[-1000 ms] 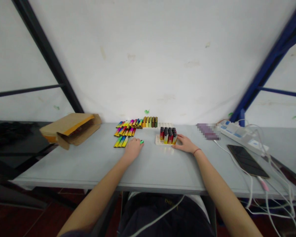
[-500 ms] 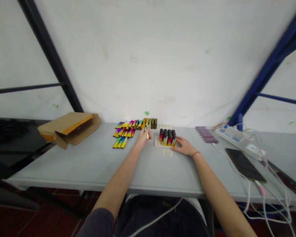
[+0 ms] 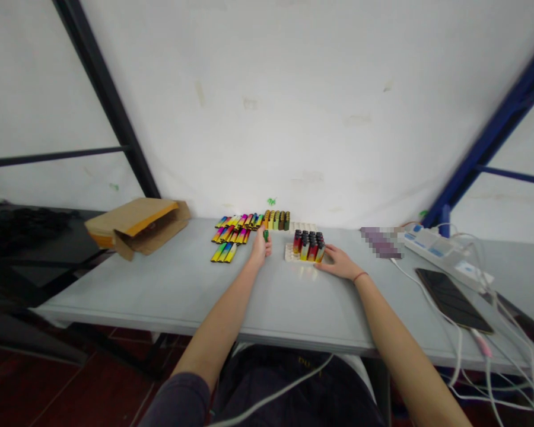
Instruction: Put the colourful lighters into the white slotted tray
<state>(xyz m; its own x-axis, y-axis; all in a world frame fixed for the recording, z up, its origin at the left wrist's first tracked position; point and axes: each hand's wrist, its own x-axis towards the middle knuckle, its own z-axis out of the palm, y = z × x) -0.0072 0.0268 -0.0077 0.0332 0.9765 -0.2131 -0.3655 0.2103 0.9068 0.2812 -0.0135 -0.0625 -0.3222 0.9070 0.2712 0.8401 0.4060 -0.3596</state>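
Observation:
My left hand [image 3: 260, 245] is closed around a small green and dark lighter [image 3: 266, 235], mostly hidden by the fingers. It is held just in front of a back block of upright lighters [image 3: 277, 220] in orange, yellow and brown-green. My right hand [image 3: 336, 262] grips the right end of a white tray [image 3: 289, 253], thumb at its front edge and fingers behind. Black-topped lighters [image 3: 309, 246] in red and yellow stand in that tray, whose left holes show bare. Left of my left hand, several shiny multicoloured lighters [image 3: 231, 232] lie in rows.
An open cardboard box [image 3: 136, 222] lies at the left of the grey table [image 3: 160, 296]. Another white tray [image 3: 305, 227] is at the back. To the right are a black phone [image 3: 453, 299], a blurred purple thing [image 3: 380, 242], a power strip [image 3: 447, 255] and white cables.
My left hand has turned, so the held lighter shows less and looks green now. My right hand stays at the tray. The whole view has shifted slightly.

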